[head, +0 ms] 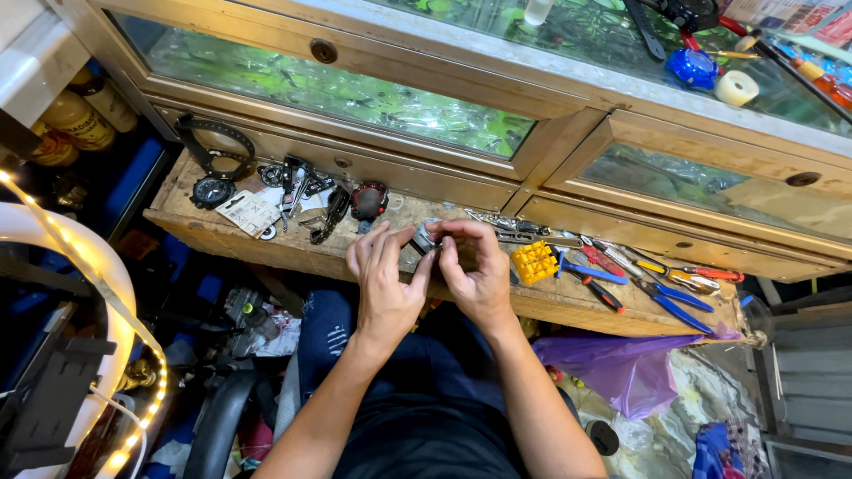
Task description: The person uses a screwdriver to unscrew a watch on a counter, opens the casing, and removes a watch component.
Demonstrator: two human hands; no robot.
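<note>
Both my hands meet over the front of a worn wooden workbench [222, 232]. My left hand [387, 277] and my right hand [477, 266] pinch a small silvery watch part [424, 236] between their fingertips; most of it is hidden by the fingers. A yellow block-shaped tool [535, 262] lies just right of my right hand. A black watch with a red accent [368, 200] lies behind my left hand.
Pliers and screwdrivers with blue and red handles [648, 279] spread along the bench's right end. Watches, black straps and a small card [249, 213] lie at its left end. Behind stands a glass-topped wooden display case [568, 66]. A purple plastic bag [626, 364] hangs below.
</note>
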